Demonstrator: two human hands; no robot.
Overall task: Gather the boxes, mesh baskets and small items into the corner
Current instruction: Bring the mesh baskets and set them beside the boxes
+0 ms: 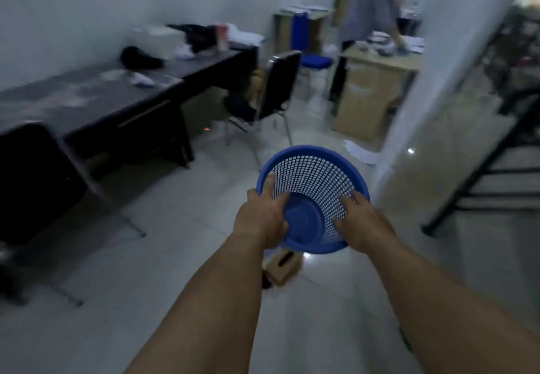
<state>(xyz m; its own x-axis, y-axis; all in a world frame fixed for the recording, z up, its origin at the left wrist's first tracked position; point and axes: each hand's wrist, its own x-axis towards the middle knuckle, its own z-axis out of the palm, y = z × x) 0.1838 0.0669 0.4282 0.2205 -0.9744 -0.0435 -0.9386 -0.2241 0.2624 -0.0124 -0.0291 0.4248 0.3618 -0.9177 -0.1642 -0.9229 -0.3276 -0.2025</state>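
A blue mesh basket [314,182] is held out in front of me above the tiled floor, its solid round base turned toward me and its rim facing away. My left hand [264,217] grips its left side near the base. My right hand [363,221] holds its right side with fingers spread on the mesh. Below the basket, a small brown cardboard box [285,268] with a slot on top lies on the floor, partly hidden by my left arm.
A long dark desk [122,101] with scattered items runs along the left wall, with black chairs [274,93] beside it. Cardboard boxes [368,101] and a person stand at the back right. A white wall edge [409,110] and a black metal frame [496,169] are on the right.
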